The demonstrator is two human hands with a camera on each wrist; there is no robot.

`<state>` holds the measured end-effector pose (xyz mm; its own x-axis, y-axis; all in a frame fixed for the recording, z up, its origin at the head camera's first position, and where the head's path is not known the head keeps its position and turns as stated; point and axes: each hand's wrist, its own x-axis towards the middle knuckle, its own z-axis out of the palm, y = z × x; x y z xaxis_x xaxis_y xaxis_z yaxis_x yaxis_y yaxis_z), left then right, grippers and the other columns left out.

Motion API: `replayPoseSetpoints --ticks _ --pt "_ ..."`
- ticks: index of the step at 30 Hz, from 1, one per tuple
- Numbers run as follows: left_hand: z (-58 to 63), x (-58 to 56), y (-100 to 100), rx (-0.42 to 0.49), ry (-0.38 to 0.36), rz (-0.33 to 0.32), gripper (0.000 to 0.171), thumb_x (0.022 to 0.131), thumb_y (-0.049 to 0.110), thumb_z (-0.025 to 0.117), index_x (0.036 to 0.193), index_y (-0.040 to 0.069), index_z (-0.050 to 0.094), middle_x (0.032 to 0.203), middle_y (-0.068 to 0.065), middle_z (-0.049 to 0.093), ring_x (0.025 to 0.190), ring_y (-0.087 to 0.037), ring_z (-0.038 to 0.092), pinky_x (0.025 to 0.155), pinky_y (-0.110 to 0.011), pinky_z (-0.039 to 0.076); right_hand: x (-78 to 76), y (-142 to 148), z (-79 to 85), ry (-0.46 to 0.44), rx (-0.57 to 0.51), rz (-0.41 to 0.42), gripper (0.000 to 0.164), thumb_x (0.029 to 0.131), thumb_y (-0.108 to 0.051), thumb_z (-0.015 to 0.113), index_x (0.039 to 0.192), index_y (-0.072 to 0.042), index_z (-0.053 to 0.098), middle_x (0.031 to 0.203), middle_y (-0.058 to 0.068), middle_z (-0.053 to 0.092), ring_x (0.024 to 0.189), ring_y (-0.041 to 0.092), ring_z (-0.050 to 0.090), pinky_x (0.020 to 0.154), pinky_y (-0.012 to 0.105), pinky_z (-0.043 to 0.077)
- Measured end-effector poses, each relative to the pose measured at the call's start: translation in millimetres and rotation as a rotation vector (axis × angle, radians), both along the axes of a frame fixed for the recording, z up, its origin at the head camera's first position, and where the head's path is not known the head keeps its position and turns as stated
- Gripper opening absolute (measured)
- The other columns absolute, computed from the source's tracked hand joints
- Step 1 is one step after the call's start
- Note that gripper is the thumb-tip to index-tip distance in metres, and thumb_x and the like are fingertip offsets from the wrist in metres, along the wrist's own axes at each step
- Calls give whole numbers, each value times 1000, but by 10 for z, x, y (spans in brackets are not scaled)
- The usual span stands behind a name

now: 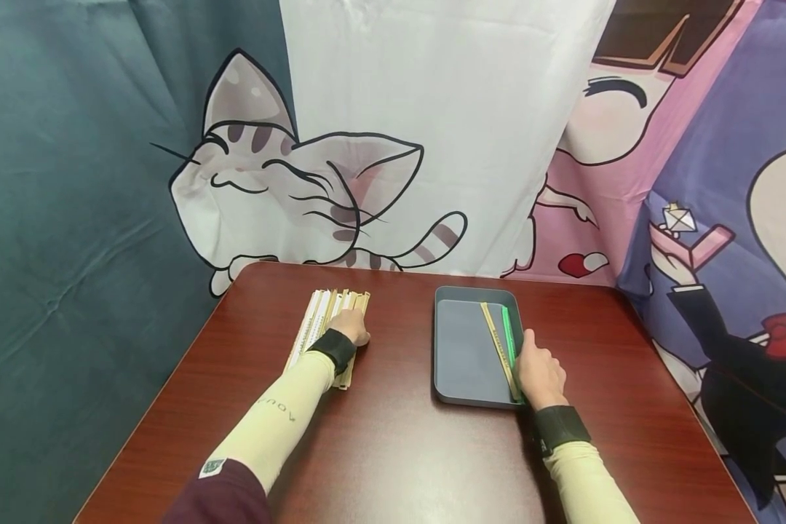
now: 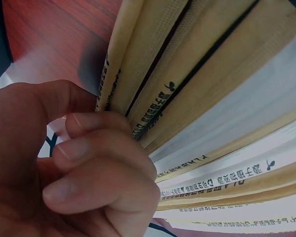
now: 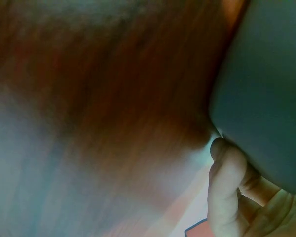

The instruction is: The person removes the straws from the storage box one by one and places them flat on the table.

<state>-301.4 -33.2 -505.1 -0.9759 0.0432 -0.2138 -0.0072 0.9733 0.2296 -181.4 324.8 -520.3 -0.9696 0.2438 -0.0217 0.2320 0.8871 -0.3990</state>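
Observation:
On the left of the table lies a row of long paper-wrapped straws (image 1: 316, 316), some white and some kraft brown with dark print. My left hand (image 1: 350, 326) is at the row's right side; in the left wrist view its thumb and curled fingers (image 2: 103, 148) pinch a brown-wrapped straw (image 2: 119, 44) at the edge. A grey rectangular tray (image 1: 458, 393) stands right of centre. My right hand (image 1: 542, 371) grips its right side, fingers (image 3: 227, 177) against the outer wall. Inside the tray are a brown-wrapped straw (image 1: 495, 340) and a green-wrapped straw (image 1: 508, 331).
The reddish-brown table (image 1: 393, 451) runs back to a hanging cloth (image 1: 445, 109) printed with a cartoon cat. A dark band (image 1: 334, 349) is worn on the left wrist, and another band (image 1: 559, 428) on the right.

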Motion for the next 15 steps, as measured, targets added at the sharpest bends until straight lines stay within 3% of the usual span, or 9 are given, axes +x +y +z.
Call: replayPoseSetpoints --ticks 9,15 --pt "17 8 0 -9 12 -3 40 88 26 77 118 0 70 123 -24 68 107 -38 68 85 -55 55 1 4 -5 9 -1 2 25 96 -6 46 119 -7 38 72 18 57 61 36 57 53 49 43" --pt "192 0 82 11 80 -23 38 92 29 71 117 0 71 122 -22 69 105 -36 69 82 -52 57 -5 10 -10 6 -2 5 26 96 -7 46 120 -7 37 73 18 57 62 36 58 54 49 43"
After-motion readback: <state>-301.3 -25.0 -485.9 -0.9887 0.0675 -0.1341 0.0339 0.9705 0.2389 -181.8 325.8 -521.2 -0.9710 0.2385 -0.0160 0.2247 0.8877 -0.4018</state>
